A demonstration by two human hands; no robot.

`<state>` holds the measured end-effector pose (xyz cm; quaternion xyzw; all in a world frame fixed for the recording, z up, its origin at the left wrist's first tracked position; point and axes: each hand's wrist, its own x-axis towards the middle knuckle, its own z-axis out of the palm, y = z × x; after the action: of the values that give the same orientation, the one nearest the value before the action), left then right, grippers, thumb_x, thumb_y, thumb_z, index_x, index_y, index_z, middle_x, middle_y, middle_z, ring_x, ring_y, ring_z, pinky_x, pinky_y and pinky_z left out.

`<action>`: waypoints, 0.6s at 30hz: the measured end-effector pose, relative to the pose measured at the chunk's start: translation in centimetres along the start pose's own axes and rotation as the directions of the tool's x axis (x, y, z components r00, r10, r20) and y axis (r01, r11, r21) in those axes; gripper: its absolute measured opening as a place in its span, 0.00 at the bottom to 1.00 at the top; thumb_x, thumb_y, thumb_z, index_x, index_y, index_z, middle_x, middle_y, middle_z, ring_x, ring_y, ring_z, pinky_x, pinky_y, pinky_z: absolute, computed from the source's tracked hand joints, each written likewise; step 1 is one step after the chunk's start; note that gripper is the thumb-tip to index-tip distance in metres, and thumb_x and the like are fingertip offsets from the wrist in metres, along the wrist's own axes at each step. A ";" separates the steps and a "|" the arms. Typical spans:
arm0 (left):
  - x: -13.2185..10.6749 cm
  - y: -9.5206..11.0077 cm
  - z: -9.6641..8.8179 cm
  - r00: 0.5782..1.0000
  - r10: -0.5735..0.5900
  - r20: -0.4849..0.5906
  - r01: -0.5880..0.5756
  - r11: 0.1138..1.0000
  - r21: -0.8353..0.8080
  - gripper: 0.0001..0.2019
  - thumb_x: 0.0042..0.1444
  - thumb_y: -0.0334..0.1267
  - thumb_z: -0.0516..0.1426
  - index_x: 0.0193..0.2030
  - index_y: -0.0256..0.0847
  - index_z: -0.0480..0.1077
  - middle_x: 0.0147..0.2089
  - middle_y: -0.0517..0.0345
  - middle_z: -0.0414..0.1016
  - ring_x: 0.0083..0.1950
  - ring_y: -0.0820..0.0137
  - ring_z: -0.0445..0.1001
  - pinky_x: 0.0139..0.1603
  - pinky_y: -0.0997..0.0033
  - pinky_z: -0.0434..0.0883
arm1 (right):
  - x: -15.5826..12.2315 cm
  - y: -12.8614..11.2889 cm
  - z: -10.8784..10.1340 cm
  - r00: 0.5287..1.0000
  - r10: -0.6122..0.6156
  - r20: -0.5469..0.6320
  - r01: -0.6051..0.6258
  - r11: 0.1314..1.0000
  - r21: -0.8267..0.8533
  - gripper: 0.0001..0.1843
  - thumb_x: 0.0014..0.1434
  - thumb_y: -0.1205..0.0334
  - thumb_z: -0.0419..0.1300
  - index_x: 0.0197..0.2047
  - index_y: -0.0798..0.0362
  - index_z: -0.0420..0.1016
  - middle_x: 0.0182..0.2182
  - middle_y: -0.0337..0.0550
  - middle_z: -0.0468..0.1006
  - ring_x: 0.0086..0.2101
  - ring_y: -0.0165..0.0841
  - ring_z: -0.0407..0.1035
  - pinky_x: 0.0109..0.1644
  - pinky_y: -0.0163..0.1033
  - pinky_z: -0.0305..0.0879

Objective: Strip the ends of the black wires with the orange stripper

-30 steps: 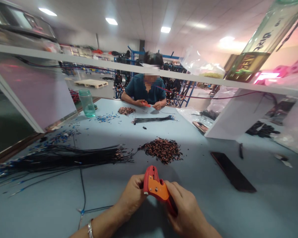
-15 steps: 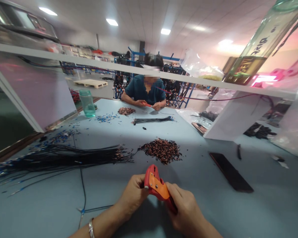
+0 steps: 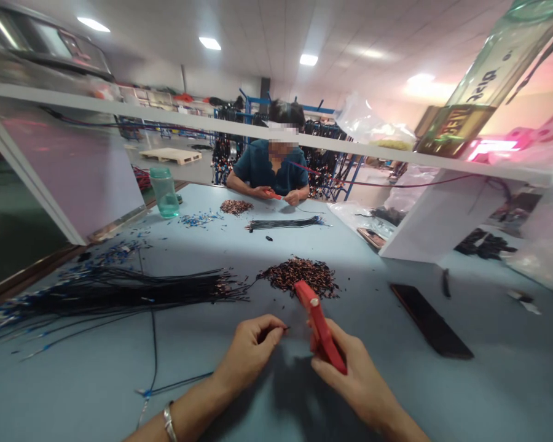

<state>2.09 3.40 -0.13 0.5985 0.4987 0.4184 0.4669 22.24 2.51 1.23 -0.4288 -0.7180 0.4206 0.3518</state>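
My left hand (image 3: 253, 347) is closed in a pinch on a thin black wire (image 3: 184, 385); its dark tip pokes out past the fingertips, and the rest runs out under my forearm to a blue-ended tip. In my right hand (image 3: 350, 368) is a red crimping tool (image 3: 320, 319), fingers wrapped round its handles, jaw end pointing away from me. A gap separates the tool from the wire tip. Just beyond the tool lies a heap of small copper-and-black terminals (image 3: 299, 273), partly covered by its head. A bundle of black wires (image 3: 138, 291) stretches across the left side.
A dark phone (image 3: 431, 319) lies at right. Across the table, a person (image 3: 271, 162) holds a red tool behind a second wire bundle (image 3: 283, 223) and terminal heap (image 3: 236, 207). A green bottle (image 3: 164, 193) stands back left. A white shelf (image 3: 341, 142) spans overhead.
The crimping tool has come away from my left hand, turned, and swung forward to the terminal heap's near edge. My left hand stays nearly in place, its pinched wire tip now showing.
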 end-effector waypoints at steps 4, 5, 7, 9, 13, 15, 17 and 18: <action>0.2 -0.4 -0.6 0.996 0.052 -0.072 -0.036 0.977 0.209 0.14 0.57 0.40 0.50 0.36 0.36 0.74 0.29 0.56 0.74 0.32 0.67 0.69 0.34 0.72 0.65 | 0.0 0.7 -0.2 0.951 0.193 0.242 -0.308 0.651 0.694 0.25 0.48 0.54 0.65 0.49 0.54 0.72 0.33 0.42 0.74 0.30 0.34 0.69 0.36 0.41 0.67; 0.3 -0.6 -0.7 0.996 0.048 -0.080 -0.029 0.973 0.229 0.14 0.57 0.41 0.50 0.35 0.36 0.74 0.27 0.57 0.73 0.30 0.68 0.69 0.33 0.73 0.64 | 0.1 1.2 0.0 0.938 0.211 0.275 -0.345 0.524 0.779 0.25 0.48 0.55 0.65 0.49 0.55 0.73 0.34 0.42 0.74 0.30 0.33 0.69 0.37 0.41 0.68; 0.4 -0.9 -0.8 0.995 0.052 -0.086 -0.030 0.970 0.241 0.14 0.58 0.41 0.50 0.35 0.37 0.74 0.26 0.58 0.73 0.29 0.68 0.68 0.32 0.73 0.64 | 0.2 2.1 0.3 0.920 0.225 0.320 -0.382 0.332 0.863 0.21 0.50 0.58 0.63 0.48 0.55 0.74 0.33 0.42 0.73 0.29 0.32 0.69 0.38 0.41 0.69; 0.5 -1.2 -0.8 0.993 0.079 -0.088 -0.057 0.973 0.224 0.13 0.57 0.41 0.51 0.36 0.39 0.75 0.29 0.58 0.75 0.32 0.68 0.70 0.35 0.73 0.65 | 0.3 2.7 0.3 0.922 0.208 0.327 -0.371 0.232 0.899 0.20 0.50 0.58 0.62 0.46 0.55 0.75 0.33 0.42 0.73 0.29 0.31 0.68 0.37 0.39 0.69; 0.6 -1.3 -0.7 0.994 0.083 -0.066 -0.070 0.981 0.179 0.12 0.58 0.40 0.52 0.37 0.41 0.76 0.35 0.57 0.79 0.38 0.66 0.73 0.41 0.72 0.66 | 0.4 2.7 0.0 0.965 0.093 0.245 -0.261 0.269 0.927 0.23 0.46 0.53 0.63 0.45 0.52 0.76 0.31 0.41 0.71 0.28 0.31 0.66 0.35 0.39 0.70; 0.5 -1.2 -0.7 0.996 0.068 -0.053 -0.057 0.979 0.196 0.12 0.58 0.40 0.51 0.36 0.41 0.75 0.33 0.58 0.78 0.36 0.67 0.73 0.40 0.72 0.66 | 0.4 2.7 -0.1 0.965 0.110 0.238 -0.261 0.317 0.912 0.22 0.47 0.51 0.61 0.44 0.52 0.76 0.31 0.42 0.70 0.28 0.32 0.66 0.36 0.40 0.69; 0.4 -0.9 -0.7 0.997 0.056 -0.054 -0.041 0.969 0.245 0.12 0.58 0.41 0.51 0.35 0.40 0.75 0.29 0.60 0.75 0.32 0.68 0.70 0.35 0.73 0.64 | 0.4 2.8 -0.2 0.949 0.197 0.247 -0.305 0.363 0.881 0.22 0.49 0.51 0.57 0.45 0.53 0.75 0.33 0.44 0.70 0.29 0.33 0.65 0.37 0.42 0.69; 0.4 -0.8 -0.8 0.997 0.045 -0.060 -0.027 0.963 0.270 0.12 0.58 0.41 0.51 0.34 0.40 0.74 0.26 0.62 0.73 0.29 0.69 0.68 0.32 0.74 0.62 | 0.4 2.8 -0.3 0.942 0.238 0.235 -0.314 0.390 0.866 0.22 0.50 0.52 0.56 0.46 0.54 0.74 0.34 0.46 0.69 0.30 0.34 0.65 0.38 0.43 0.69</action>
<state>1.26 3.93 -0.72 0.6513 0.5547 0.3747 0.3572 23.27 3.77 -1.13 -0.2755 -0.3181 0.8024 0.4232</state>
